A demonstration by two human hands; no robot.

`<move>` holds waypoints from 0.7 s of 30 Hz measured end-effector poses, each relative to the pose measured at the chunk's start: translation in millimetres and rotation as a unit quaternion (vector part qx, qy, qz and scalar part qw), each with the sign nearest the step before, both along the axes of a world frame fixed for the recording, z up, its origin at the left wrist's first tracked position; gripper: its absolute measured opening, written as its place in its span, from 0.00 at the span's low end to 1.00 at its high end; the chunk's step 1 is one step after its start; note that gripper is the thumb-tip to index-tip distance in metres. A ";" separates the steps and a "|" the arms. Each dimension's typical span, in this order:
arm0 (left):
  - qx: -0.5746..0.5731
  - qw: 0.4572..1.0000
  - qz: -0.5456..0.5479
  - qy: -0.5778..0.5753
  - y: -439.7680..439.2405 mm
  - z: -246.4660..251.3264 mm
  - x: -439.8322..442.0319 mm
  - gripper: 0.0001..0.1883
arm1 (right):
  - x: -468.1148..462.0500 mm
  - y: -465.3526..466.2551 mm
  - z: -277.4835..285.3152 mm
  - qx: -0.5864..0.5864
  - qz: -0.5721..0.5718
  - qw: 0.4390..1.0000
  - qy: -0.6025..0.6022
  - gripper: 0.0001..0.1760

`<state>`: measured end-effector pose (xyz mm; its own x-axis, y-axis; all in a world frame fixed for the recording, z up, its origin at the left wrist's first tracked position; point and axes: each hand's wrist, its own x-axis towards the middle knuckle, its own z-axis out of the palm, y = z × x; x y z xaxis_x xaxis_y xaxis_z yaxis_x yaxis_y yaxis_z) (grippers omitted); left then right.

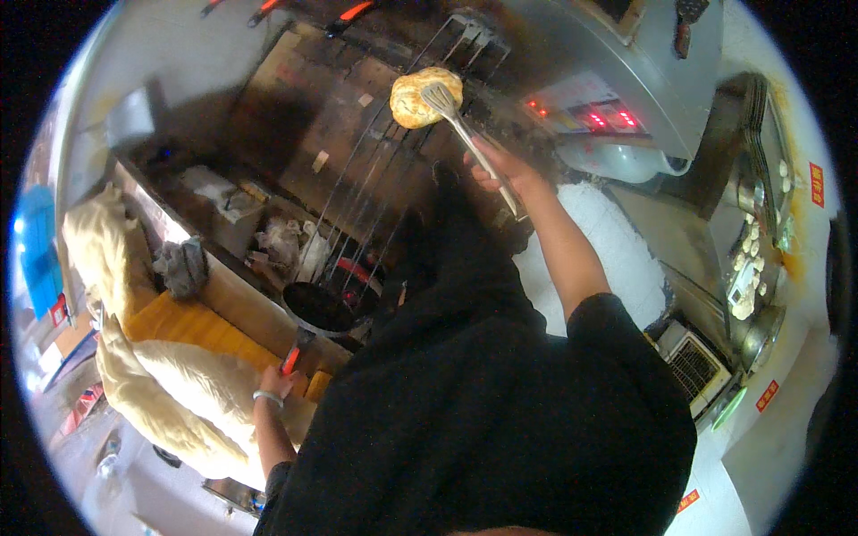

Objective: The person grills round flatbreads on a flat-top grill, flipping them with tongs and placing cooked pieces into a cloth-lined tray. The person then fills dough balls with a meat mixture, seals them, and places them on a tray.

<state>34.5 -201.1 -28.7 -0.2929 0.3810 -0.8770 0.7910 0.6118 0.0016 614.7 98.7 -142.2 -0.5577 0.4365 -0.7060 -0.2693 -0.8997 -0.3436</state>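
Note:
My right hand (506, 171) is closed around the handle of metal tongs (474, 144). Their slotted head lies over a browned round flatbread (410, 99) near the top of the view; whether the bread is gripped or only touched is unclear. At the lower left, my left hand (278, 380) holds the red and black handle (291, 358) of a small black frying pan (315, 307). The pan looks dark inside, and part of it sits beside the long metal rods of a rack (365, 201).
Cream cloth (188, 388) drapes the left side by a yellow board (201, 325). A grey rag (182, 268) and plastic bags (285, 241) lie near the pan. Several red-handled tools hang at the top. A control panel with red lights (590, 117) and dough pieces (751, 254) are right.

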 end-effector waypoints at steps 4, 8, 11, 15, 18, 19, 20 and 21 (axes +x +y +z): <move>-0.033 0.999 -0.026 0.023 18.2 14.3 20.9 0.19 | -0.1 -20.1 14.9 -0.050 -0.032 0.994 -0.088 0.27; 0.037 0.994 -0.104 0.022 15.6 17.1 23.7 0.18 | -8.5 -73.1 36.1 0.153 0.091 0.899 -0.399 0.27; -0.006 0.997 -0.068 0.023 36.0 31.5 43.0 0.18 | -9.9 -95.1 16.8 0.370 0.226 0.676 -0.596 0.28; -0.067 0.995 -0.049 0.054 51.5 46.0 60.0 0.18 | -29.4 -75.1 12.0 0.450 0.227 0.570 -0.649 0.27; -0.005 0.994 -0.085 0.065 52.7 52.2 67.1 0.17 | -37.2 -46.6 17.7 0.435 0.258 0.557 -0.659 0.25; 0.062 0.983 -0.151 0.083 35.5 42.9 61.6 0.16 | -37.5 -44.3 21.9 0.445 0.259 0.568 -0.642 0.25; 0.063 0.982 -0.157 0.083 25.9 34.7 49.7 0.16 | -37.8 -43.9 25.2 0.455 0.260 0.579 -0.625 0.24; 0.065 0.981 -0.165 0.081 27.6 31.1 47.4 0.16 | -37.0 -44.4 27.2 0.463 0.261 0.588 -0.610 0.24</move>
<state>81.9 -173.5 2.4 -0.2660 0.5845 -0.7666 0.9421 0.3260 -0.0784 577.6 54.2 -115.0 -0.1120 0.9428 -0.3140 0.9147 -0.0257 -0.4032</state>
